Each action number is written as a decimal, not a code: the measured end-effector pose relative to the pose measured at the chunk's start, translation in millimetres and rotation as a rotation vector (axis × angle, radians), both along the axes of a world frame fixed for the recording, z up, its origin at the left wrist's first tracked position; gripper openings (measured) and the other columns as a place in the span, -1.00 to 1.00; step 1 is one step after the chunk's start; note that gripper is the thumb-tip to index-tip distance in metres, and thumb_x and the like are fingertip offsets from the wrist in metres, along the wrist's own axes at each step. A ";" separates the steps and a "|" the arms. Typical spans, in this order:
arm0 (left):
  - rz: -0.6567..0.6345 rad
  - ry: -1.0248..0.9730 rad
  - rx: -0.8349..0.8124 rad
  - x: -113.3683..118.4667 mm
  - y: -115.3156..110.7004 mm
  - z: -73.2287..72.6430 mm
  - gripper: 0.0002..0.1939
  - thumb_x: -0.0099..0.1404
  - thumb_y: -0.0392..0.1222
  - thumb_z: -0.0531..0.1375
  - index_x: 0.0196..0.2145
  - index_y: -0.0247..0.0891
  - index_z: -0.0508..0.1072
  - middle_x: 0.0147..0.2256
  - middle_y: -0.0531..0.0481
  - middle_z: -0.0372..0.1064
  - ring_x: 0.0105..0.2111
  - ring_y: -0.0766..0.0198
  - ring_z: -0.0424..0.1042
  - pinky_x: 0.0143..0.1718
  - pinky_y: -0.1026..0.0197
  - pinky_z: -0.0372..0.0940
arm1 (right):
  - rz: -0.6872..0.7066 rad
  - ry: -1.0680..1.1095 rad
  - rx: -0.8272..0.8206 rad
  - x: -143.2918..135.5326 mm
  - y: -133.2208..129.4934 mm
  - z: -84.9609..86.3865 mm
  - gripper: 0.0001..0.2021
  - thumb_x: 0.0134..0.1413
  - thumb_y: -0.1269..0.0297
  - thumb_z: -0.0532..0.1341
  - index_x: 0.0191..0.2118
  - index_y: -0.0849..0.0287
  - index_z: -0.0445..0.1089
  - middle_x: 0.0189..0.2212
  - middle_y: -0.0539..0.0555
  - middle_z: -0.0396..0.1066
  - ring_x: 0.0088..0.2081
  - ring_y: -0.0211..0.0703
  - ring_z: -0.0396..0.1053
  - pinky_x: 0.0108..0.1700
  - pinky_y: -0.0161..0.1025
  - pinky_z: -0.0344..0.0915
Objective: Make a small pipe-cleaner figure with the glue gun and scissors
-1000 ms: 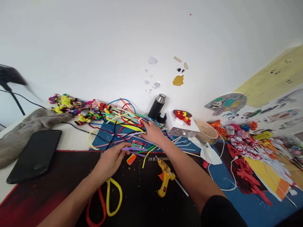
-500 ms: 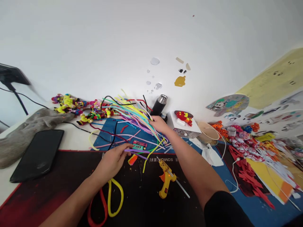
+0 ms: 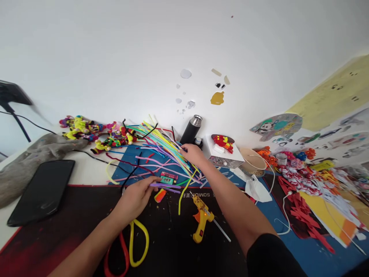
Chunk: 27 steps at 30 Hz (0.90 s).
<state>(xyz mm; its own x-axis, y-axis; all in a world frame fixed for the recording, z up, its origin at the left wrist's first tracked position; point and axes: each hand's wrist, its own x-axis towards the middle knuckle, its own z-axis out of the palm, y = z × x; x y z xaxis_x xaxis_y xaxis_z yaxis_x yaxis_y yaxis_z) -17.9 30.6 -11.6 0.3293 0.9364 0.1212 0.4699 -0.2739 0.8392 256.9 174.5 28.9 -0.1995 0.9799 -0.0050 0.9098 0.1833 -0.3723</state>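
Note:
My left hand (image 3: 140, 193) is closed on a few purple pipe cleaners (image 3: 167, 187), whose free ends point right over the dark mat. At the right side of a large loose heap of coloured pipe cleaners (image 3: 161, 139), my right hand (image 3: 192, 154) has its fingers closed on some strands; its palm hides exactly which ones. A small green and pink packet (image 3: 167, 179) lies just beyond my left fingertips, with an orange piece (image 3: 160, 195) below it. Scissors with red and yellow handles (image 3: 147, 242) rest under my left wrist. Between my forearms lies a yellow glue gun (image 3: 201, 219).
A black flask (image 3: 190, 130) and a white box (image 3: 230, 154) stand behind my right hand. Finished pipe-cleaner figures (image 3: 83, 127) are heaped at the back left, near a dark tablet (image 3: 42, 192). Craft pieces (image 3: 302, 181) and a white cable (image 3: 284, 215) lie to the right.
The heap of pipe cleaners has settled lower and flatter, and some strands have shifted. My right hand has moved slightly left; my left hand still holds the purple ones.

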 end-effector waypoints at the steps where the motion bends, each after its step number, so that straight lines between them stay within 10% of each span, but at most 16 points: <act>1: 0.000 0.003 0.000 0.0 0.0 0.1 -0.60 0.47 -0.07 0.01 0.06 -0.10 0.56 -0.14 -0.06 0.71 -0.13 0.06 0.71 -0.05 0.11 0.52 | -0.018 -0.019 0.022 -0.1 -1.1 0.6 -0.72 0.35 0.16 0.30 0.03 0.18 0.64 -0.06 0.23 0.62 -0.07 0.08 0.53 -0.05 -0.18 0.32; 9: -0.017 0.007 0.014 1.1 -0.7 -0.4 -0.60 0.48 -0.10 0.00 0.07 -0.11 0.56 -0.12 -0.09 0.71 -0.12 0.06 0.71 -0.03 0.09 0.51 | 0.014 -0.063 0.146 -7.1 -16.6 5.1 -0.51 0.50 0.07 0.16 0.39 0.11 0.38 0.16 0.22 0.51 0.15 0.07 0.46 0.16 -0.11 0.33; 15: -0.017 0.023 0.041 1.3 -1.5 -0.1 -0.61 0.46 -0.13 0.00 0.04 -0.11 0.57 -0.22 -0.05 0.71 -0.16 0.06 0.70 -0.06 0.10 0.51 | 0.165 -0.095 0.050 -21.1 -37.0 -19.6 -0.11 0.22 -0.04 0.44 0.53 0.17 0.17 0.35 0.35 0.36 0.33 0.27 0.32 0.32 0.05 0.25; 20: -0.011 0.030 0.052 1.5 -1.6 -0.6 -0.60 0.47 -0.12 0.01 0.06 -0.12 0.57 -0.16 -0.08 0.71 -0.14 0.06 0.70 -0.02 0.10 0.52 | 0.039 -0.031 0.050 -17.8 -23.4 -24.9 -0.52 0.33 0.26 0.33 0.32 0.20 0.45 0.21 0.32 0.52 0.25 0.21 0.42 0.29 0.02 0.27; 27: -0.030 0.041 0.095 3.2 -2.6 -4.5 -0.60 0.50 -0.12 -0.01 0.07 -0.14 0.58 -0.02 -0.13 0.69 -0.04 0.02 0.69 0.06 0.04 0.51 | -0.028 0.219 -0.012 -6.4 -3.8 -18.4 -0.70 0.33 0.17 0.33 0.07 0.19 0.58 -0.05 0.14 0.66 -0.05 0.08 0.57 -0.01 -0.14 0.42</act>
<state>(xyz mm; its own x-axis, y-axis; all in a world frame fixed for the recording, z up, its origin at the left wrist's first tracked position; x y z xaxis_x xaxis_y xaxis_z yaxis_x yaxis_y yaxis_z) -14.7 28.0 -16.1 0.3633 0.9110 0.1953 0.4935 -0.3660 0.7890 250.5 170.6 10.5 -0.1693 0.9853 0.0241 0.8119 0.1533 -0.5632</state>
